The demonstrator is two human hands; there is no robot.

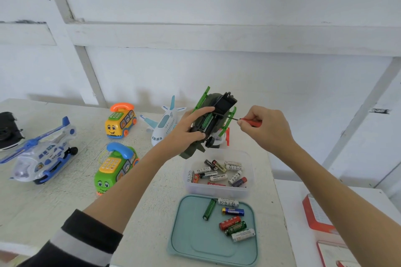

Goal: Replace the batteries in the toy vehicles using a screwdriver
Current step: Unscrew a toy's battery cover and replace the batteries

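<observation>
Teal lid (191,234) nearest, loose batteries (233,221) on it; clear tub (249,180) of batteries beyond. Above, left hand (191,128) gripping upturned green toy helicopter (211,119), compartment open; right hand (264,125) pinching red-handled screwdriver (249,122), tip at compartment.

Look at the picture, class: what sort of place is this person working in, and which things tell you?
Probably a plain home or workshop room, used as a toy-repair bench: a white table against a white panelled wall, toys such as the helicopter, and a clear tub of loose batteries.
</observation>
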